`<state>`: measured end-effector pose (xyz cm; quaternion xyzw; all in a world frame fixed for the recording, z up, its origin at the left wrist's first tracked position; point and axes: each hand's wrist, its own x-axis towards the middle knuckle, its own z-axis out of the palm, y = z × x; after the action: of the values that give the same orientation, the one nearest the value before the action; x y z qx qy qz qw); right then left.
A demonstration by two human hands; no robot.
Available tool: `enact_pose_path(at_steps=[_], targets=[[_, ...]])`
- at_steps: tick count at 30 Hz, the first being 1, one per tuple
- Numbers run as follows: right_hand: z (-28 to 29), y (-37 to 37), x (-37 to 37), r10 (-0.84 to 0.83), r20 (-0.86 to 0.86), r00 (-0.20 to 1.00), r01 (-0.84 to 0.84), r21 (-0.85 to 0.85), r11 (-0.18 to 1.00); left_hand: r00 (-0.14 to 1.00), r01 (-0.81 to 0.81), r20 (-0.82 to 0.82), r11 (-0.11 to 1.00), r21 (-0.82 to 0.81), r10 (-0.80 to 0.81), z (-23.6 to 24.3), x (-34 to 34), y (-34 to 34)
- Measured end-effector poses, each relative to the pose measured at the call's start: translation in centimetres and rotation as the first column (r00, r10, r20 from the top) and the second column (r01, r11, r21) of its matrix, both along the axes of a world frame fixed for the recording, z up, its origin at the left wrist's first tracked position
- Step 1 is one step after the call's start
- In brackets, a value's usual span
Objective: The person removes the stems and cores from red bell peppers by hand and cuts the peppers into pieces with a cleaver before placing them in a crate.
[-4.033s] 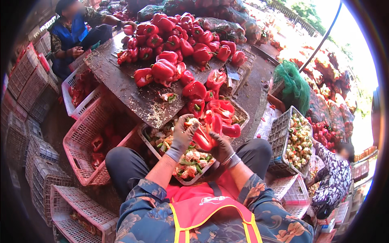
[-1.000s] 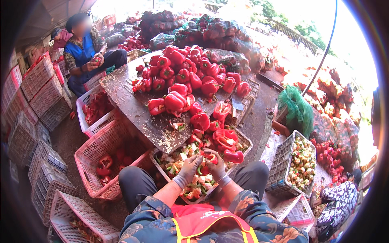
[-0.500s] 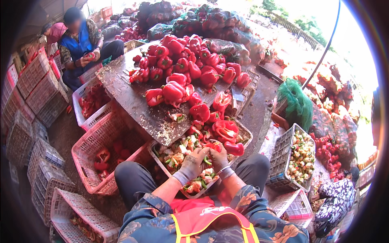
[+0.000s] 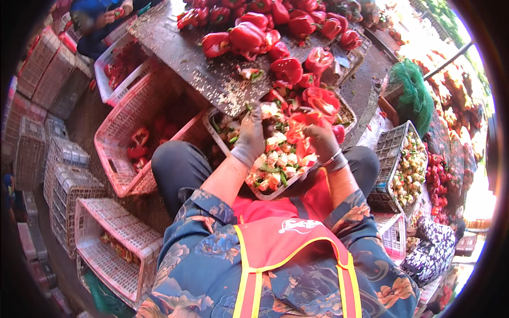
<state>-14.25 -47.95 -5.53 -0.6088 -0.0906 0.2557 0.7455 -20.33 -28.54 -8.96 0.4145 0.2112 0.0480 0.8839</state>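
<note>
We grasp the red bell pepper (image 4: 303, 132) in our gloved right hand (image 4: 322, 142), while our left hand (image 4: 250, 135) rests beside it, its fingers loosely curled, over the scrap tray (image 4: 275, 192).

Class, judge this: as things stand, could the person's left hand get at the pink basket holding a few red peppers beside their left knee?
Probably yes: the left hand is over the tray, the pink basket lies open-topped beside it.

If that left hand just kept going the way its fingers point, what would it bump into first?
Probably the near edge of the dark board, just past the scrap tray beneath the left hand; depth is hard to judge.
</note>
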Motion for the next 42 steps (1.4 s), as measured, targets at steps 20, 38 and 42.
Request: enact_pose_path(at_steps=[20,38,42], targets=[[-4.9,7.5,18.1,0.209,0.699,0.684,0.337,-0.557,0.759,0.943,0.203,0.076,0.742,0.639,-0.323,-1.3,0.7,-1.6],[-5.5,3.8,3.0,-0.148,0.116,0.982,0.156,-0.062,0.986,0.867,-0.329,0.355,0.133,0.935,-0.349,1.7,0.0,-1.6],[-4.1,4.8,2.1,-0.264,0.211,0.941,0.285,-0.077,0.955,0.908,-0.308,0.384,0.353,0.883,-0.167,-0.9,-0.7,-3.2]])
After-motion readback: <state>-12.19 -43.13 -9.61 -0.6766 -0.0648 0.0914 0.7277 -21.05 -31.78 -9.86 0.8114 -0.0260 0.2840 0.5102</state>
